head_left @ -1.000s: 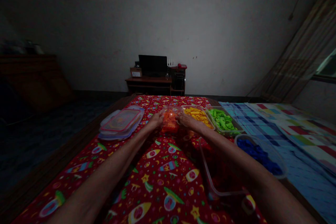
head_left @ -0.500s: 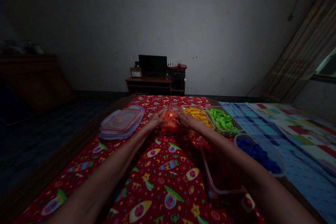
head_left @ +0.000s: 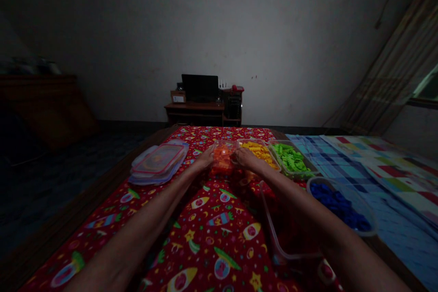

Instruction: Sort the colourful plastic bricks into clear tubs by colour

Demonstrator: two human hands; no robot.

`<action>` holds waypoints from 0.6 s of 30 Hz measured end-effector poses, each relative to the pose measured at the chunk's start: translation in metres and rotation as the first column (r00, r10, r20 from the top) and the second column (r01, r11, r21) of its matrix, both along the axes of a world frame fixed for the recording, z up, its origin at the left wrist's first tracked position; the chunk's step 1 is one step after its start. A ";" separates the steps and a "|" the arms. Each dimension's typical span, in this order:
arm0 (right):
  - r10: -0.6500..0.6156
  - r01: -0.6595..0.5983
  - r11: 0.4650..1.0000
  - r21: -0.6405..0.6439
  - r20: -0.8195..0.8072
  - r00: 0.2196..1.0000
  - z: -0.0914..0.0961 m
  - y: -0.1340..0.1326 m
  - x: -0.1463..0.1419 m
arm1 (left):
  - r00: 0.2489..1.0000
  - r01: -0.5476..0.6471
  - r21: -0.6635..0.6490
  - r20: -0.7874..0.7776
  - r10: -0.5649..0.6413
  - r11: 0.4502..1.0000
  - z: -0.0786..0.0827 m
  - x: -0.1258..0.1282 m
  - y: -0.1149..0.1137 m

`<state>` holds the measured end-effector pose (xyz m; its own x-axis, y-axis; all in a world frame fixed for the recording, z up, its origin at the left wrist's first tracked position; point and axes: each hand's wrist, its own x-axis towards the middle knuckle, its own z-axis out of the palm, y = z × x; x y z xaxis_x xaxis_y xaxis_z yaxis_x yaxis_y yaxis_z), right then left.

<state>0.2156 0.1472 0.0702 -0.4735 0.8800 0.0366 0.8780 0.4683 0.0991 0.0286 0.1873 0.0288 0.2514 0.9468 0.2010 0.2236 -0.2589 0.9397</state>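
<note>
Both hands, left hand (head_left: 205,159) and right hand (head_left: 243,157), grasp sides of clear tub of orange pieces (head_left: 222,159) at far end of red rocket-print cloth (head_left: 212,219). Room dim; desk (head_left: 201,108) at wall. Right: yellow-piece tub (head_left: 259,151), green-piece tub (head_left: 291,159), blue-piece tub (head_left: 340,205). Lid stack (head_left: 158,162) left.

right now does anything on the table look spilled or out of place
Nothing stands out. The left hand and right hand hold the orange container upright between them. The yellow, green and blue containers keep their pieces inside, and the lids lie stacked at the left. The dim light hides small details.
</note>
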 end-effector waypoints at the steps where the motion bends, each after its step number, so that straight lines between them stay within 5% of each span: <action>1: 0.001 -0.001 1.000 -0.001 -0.006 1.000 0.000 0.000 0.000 | 1.000 -0.006 0.004 -0.020 0.007 1.000 0.001 -0.001 -0.001; 18: 0.057 -0.057 0.998 -0.025 -0.008 0.998 0.001 0.001 0.004 | 0.930 -0.014 0.177 -0.359 0.078 0.984 -0.001 -0.017 0.006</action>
<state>0.2194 0.1485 0.0714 -0.5225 0.8525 0.0180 0.8506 0.5196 0.0801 0.0114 0.1933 0.0280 0.2940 0.9192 0.2619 0.5566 -0.3874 0.7349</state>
